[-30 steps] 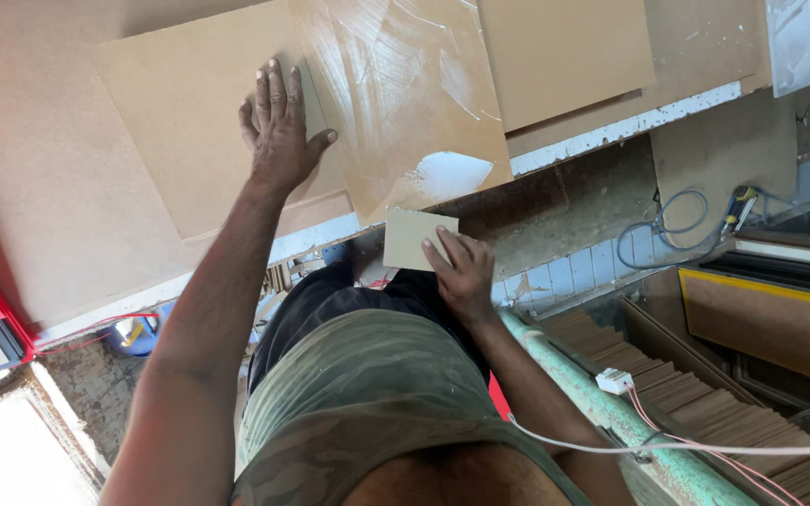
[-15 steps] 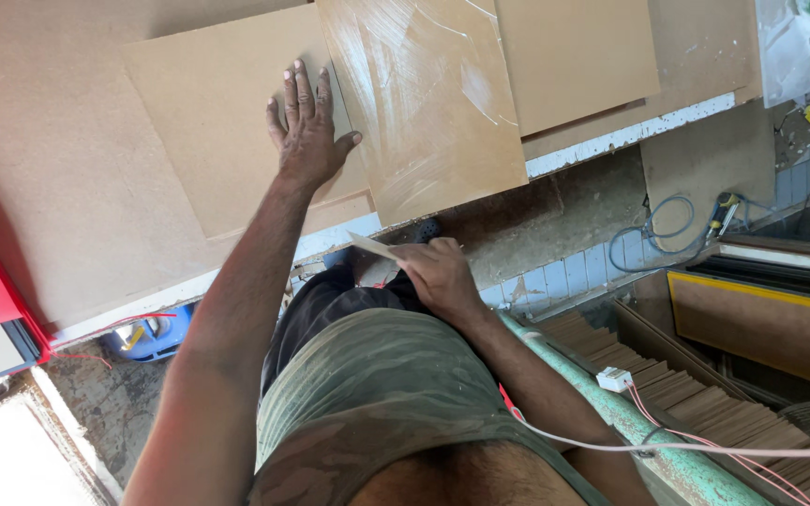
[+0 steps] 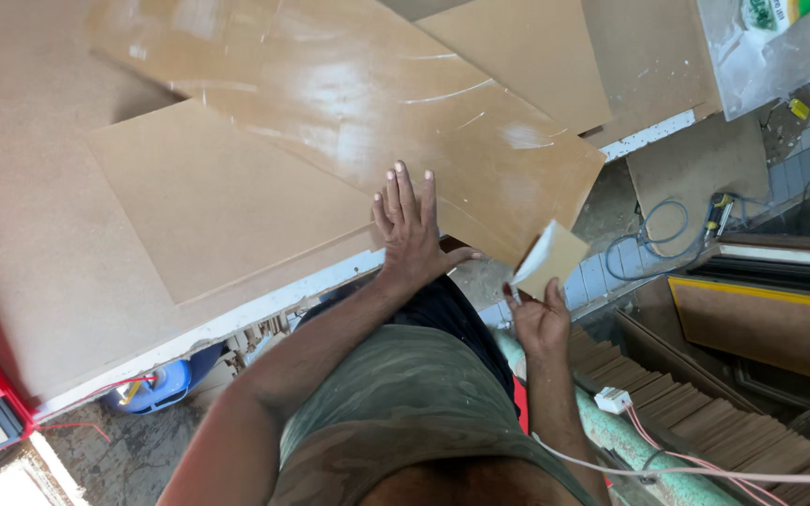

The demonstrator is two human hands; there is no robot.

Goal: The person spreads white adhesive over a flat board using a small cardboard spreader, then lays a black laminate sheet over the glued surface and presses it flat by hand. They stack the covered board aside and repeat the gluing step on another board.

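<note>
At the near edge of the surface, the left hand lies flat, fingers spread, palm down on the glossy board. That board lies tilted across a matte board beneath it, and its lower right corner juts past the surface edge. The left hand's grip is open, pressing rather than holding.

The right hand is off the surface, out over the floor, pinching a small pale card between thumb and fingers; its grip is closed on the card, which stands tilted just beside the glossy board's overhanging corner, not clearly touching it.

Compared with half a second ago, the glossy board has swung and slid: it lay higher and squarer on the surface then, and now it runs diagonally, with far more of it past the edge. The left hand has travelled with it, from the board's left side down to its near edge. The card, held low by the waist before, has risen to the level of the board's corner. By my reading, the board is being dragged toward the person under the flat palm while the card is brought to meet it.

Further boards lie beyond on the surface. To the right, stacked strips and a coiled cable sit on the floor.
</note>
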